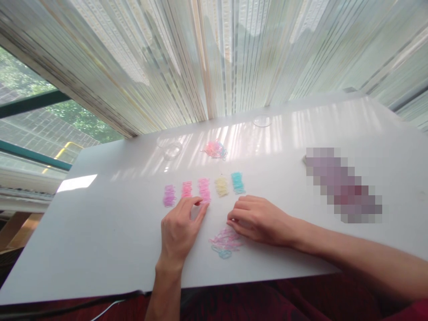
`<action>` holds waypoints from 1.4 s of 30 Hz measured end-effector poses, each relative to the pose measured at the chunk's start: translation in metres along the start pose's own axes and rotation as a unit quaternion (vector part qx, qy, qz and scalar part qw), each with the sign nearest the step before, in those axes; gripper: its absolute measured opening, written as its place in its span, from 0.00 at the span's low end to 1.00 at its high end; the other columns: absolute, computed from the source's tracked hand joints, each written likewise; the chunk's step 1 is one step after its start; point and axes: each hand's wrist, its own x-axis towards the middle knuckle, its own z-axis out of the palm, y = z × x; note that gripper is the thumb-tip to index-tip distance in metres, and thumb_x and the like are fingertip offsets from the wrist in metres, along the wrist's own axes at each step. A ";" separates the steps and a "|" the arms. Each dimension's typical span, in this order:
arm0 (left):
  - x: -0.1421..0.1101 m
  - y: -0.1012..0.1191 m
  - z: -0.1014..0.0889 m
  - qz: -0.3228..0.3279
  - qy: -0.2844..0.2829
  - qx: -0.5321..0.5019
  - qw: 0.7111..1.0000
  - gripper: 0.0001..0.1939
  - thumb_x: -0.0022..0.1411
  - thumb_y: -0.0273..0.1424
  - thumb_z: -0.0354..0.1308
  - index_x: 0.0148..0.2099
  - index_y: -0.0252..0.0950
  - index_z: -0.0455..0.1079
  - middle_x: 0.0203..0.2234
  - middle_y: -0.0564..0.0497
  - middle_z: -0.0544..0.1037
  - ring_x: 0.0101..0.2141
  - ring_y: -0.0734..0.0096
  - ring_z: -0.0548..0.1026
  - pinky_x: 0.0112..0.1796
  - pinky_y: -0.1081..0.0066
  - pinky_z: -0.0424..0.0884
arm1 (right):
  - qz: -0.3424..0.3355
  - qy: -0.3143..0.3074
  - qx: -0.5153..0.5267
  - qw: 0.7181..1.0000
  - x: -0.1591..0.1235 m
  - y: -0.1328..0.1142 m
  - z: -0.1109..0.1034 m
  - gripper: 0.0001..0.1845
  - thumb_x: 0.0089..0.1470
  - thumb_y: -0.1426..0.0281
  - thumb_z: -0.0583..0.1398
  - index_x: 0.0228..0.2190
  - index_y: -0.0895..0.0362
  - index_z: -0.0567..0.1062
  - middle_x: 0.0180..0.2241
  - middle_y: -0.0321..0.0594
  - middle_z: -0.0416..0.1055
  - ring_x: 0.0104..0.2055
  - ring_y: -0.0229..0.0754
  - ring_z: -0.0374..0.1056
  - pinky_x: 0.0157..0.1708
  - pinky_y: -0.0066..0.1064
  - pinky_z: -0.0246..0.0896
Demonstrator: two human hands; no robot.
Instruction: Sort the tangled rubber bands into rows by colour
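Observation:
Paper clips, by the look of their thin loops, are laid in short columns: purple (169, 196), deep pink (187, 189), light pink (203, 189), yellow (221, 186) and turquoise (238, 183). My left hand (180, 225) is at the lower end of the light pink column, thumb and forefinger pinched on a pink clip there. Below the yellow and turquoise columns, my right hand (257, 219) has its fingers curled and tips together; what they hold, if anything, is too small to make out. Under its fingertips lies a loose pile of pink and pale blue clips (226, 240).
Farther back on the white table (110, 240) is a mixed clip heap (216, 149). A clear round dish (172, 150) and a clear ring-shaped piece (262, 121) lie near the curtain (187, 58). A pixelated long object (341, 185) lies at the right.

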 end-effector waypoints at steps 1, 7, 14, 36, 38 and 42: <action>-0.001 0.000 -0.001 0.000 0.004 -0.005 1.000 0.07 0.71 0.34 0.60 0.43 0.37 0.76 0.32 0.53 0.81 0.22 0.74 0.71 0.27 0.74 0.64 | 0.002 0.000 -0.002 1.000 0.000 0.000 0.000 0.13 0.69 0.70 0.56 0.32 0.57 0.75 0.28 0.38 0.71 0.30 0.40 0.64 0.35 0.31 0.59; -0.018 0.005 -0.020 0.009 -0.039 -0.107 0.994 0.05 0.71 0.30 0.59 0.47 0.38 0.74 0.33 0.53 0.79 0.22 0.74 0.66 0.29 0.72 0.69 | 0.017 -0.015 -0.015 1.000 -0.001 0.003 -0.001 0.07 0.61 0.76 0.57 0.34 0.57 0.75 0.29 0.38 0.71 0.31 0.40 0.64 0.35 0.30 0.58; -0.041 0.017 -0.030 0.041 -0.168 -0.172 0.970 0.10 0.70 0.27 0.59 0.51 0.41 0.74 0.39 0.49 0.80 0.37 0.63 0.78 0.39 0.65 0.75 | -0.013 -0.061 0.031 0.998 0.000 0.001 -0.007 0.04 0.59 0.74 0.61 0.35 0.58 0.77 0.31 0.40 0.72 0.33 0.41 0.64 0.36 0.31 0.59; -0.042 0.017 -0.027 0.034 -0.178 -0.221 0.958 0.06 0.69 0.26 0.60 0.47 0.40 0.75 0.38 0.50 0.80 0.36 0.66 0.78 0.37 0.68 0.73 | -0.065 -0.078 0.037 0.994 0.000 -0.001 -0.001 0.05 0.63 0.72 0.61 0.34 0.57 0.77 0.30 0.38 0.72 0.33 0.41 0.62 0.36 0.33 0.55; -0.041 0.016 -0.026 0.032 -0.175 -0.225 0.958 0.08 0.68 0.27 0.62 0.48 0.40 0.74 0.38 0.50 0.81 0.36 0.65 0.77 0.37 0.68 0.73 | -0.068 -0.068 0.042 0.995 -0.001 -0.001 -0.001 0.05 0.63 0.72 0.60 0.35 0.57 0.77 0.30 0.38 0.72 0.34 0.41 0.62 0.36 0.33 0.56; -0.033 0.018 -0.023 0.034 -0.159 -0.256 0.953 0.06 0.69 0.27 0.62 0.47 0.40 0.74 0.35 0.51 0.81 0.33 0.69 0.76 0.37 0.70 0.72 | -0.070 -0.029 0.048 0.996 0.000 -0.001 -0.002 0.07 0.65 0.72 0.59 0.34 0.57 0.77 0.30 0.37 0.72 0.33 0.41 0.62 0.35 0.32 0.57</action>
